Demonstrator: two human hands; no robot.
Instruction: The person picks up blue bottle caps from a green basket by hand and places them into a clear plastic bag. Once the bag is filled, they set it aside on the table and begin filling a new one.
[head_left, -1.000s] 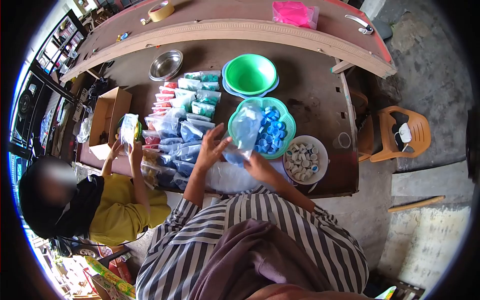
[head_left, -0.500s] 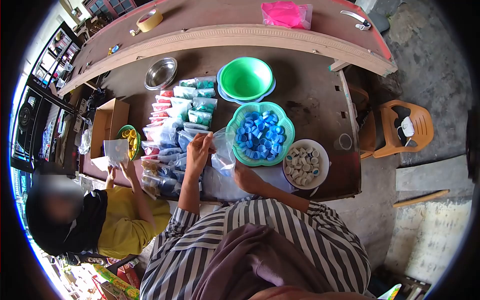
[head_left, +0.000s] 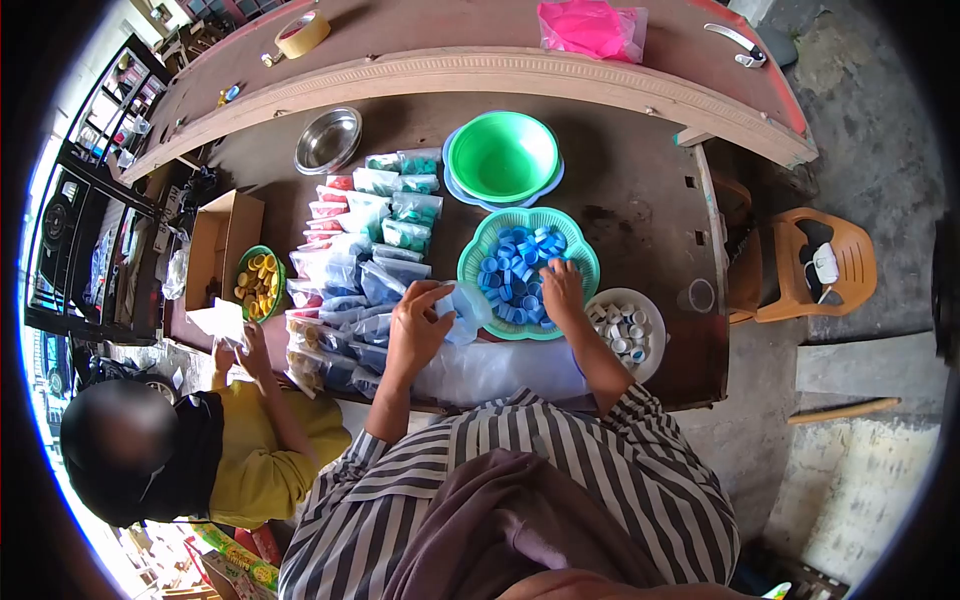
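Note:
My left hand (head_left: 416,325) is closed on a clear plastic bag (head_left: 463,312), held beside the near left rim of a turquoise scalloped basket (head_left: 590,262). Many blue bottle caps (head_left: 520,262) fill that basket. My right hand (head_left: 562,292) reaches over its right side, fingers curled down onto the caps; the fingertips are partly hidden among them. Just below the bag, a stack of flat clear plastic bags (head_left: 500,373) lies along the table's front edge. To the right, a white bowl (head_left: 655,345) of white caps sits partly behind my right forearm.
Left of my hand are rows of filled bags (head_left: 345,270). Behind the basket stands a green basin (head_left: 503,155); a steel bowl (head_left: 328,140) is farther left. A co-worker (head_left: 260,440) handles a bag near a cardboard box (head_left: 225,240) and yellow caps (head_left: 258,285). A raised ledge (head_left: 450,72) crosses the back.
My right hand has left the bag and moved up and right into the basket of blue caps. My left hand keeps the bag, now lower and nearer the basket. The view has shifted slightly.

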